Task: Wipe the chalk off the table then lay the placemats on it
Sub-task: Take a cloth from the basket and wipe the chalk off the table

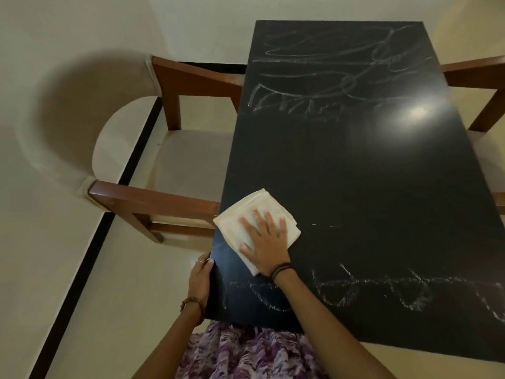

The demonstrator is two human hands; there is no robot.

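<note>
Right hand (266,242) spread flat, pressing folded cream cloth (254,214) at black table's (369,173) left edge; left hand (200,280) grips that edge; chalk scrawl (328,75) at far end.

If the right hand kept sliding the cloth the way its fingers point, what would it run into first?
The right hand points up the table. Past the cloth, bare black surface comes first, then probably the far chalk scribbles.
</note>
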